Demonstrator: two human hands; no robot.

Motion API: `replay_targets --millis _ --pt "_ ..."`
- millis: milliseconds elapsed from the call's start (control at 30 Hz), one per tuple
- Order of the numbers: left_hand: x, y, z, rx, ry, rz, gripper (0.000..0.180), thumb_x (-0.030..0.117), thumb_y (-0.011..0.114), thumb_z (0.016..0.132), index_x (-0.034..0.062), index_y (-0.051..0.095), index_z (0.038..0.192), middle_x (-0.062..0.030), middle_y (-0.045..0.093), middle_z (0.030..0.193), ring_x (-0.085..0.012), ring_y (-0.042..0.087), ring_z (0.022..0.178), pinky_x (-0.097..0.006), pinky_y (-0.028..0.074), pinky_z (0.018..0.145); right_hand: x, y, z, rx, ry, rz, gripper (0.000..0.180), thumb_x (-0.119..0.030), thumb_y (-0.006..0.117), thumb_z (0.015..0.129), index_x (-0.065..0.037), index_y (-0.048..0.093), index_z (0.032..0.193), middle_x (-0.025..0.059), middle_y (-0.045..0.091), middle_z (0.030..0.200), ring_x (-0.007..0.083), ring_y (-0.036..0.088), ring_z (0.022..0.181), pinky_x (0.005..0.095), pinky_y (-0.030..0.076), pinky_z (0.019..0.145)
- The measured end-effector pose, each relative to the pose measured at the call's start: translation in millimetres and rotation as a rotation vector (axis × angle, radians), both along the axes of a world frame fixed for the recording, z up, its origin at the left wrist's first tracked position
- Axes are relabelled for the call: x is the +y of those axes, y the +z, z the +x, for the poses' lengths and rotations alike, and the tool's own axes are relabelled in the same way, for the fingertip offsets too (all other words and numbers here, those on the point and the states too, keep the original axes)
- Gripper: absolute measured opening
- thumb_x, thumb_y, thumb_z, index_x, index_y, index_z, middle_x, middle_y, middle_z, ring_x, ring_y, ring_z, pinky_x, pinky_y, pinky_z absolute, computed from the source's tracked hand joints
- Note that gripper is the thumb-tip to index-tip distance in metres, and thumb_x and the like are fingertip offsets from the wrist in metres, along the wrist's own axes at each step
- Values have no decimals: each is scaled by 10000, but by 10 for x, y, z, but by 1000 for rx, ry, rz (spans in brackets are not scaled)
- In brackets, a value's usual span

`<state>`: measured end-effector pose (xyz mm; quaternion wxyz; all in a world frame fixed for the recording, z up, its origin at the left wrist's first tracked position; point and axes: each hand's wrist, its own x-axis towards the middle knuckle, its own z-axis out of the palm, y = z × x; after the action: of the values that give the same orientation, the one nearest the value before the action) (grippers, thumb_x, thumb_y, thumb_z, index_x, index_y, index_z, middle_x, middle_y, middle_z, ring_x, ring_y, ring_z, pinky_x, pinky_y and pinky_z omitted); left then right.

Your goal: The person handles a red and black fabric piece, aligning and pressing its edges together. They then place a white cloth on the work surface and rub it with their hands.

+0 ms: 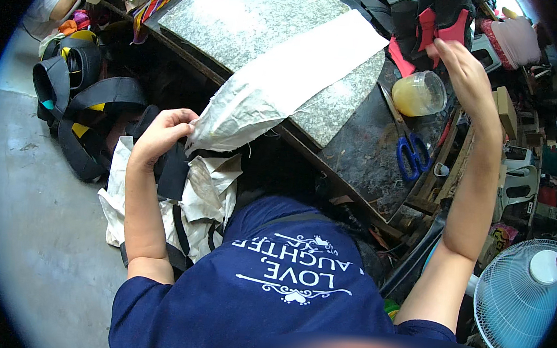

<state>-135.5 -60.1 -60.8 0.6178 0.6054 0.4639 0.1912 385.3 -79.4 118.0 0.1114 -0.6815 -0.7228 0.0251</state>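
Observation:
A long white fabric strip [313, 65] lies slantwise across the grey speckled slab, its wrinkled near end hanging past the slab's edge. My left hand [164, 135] is closed, pinching that near end between thumb and fingers. My right hand [462, 74] is raised at the right beside black and pink shoe-like pieces [457, 24]. Its fingers stretch forward with slightly blurred tips, and nothing shows in them; whether they touch a pink piece is unclear. Below that hand stand a clear tub of yellowish paste [419, 95] and blue-handled scissors [412, 155].
The speckled slab [239, 14] rests on a dark worktable [382, 189]. Black strap-like loops with yellow patches [84, 113] sit at the left, and crumpled white cloth [208, 188] hangs near my lap. A fan [520, 301] stands at the lower right, near cluttered shelving.

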Motion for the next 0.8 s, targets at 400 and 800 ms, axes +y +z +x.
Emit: replay_targets --millis 400,800 --pt "342 543 1094 339 -71 1344 259 124 671 878 111 715 1133 -116 636 1203 -337 518 1228 -425 413 1063 -247 -587 274 -119 -62 -190 646 -594 402 1012 -66 661 1279 114 610 1231 259 523 1240 517 333 1107" --pt "559 530 946 129 -135 1032 175 200 712 872 36 681 818 -113 656 1099 -300 577 1118 -402 465 965 -528 -96 167 -500 -27 283 674 -641 277 1026 -166 755 1023 111 581 1413 363 361 1435 575 175 1180"
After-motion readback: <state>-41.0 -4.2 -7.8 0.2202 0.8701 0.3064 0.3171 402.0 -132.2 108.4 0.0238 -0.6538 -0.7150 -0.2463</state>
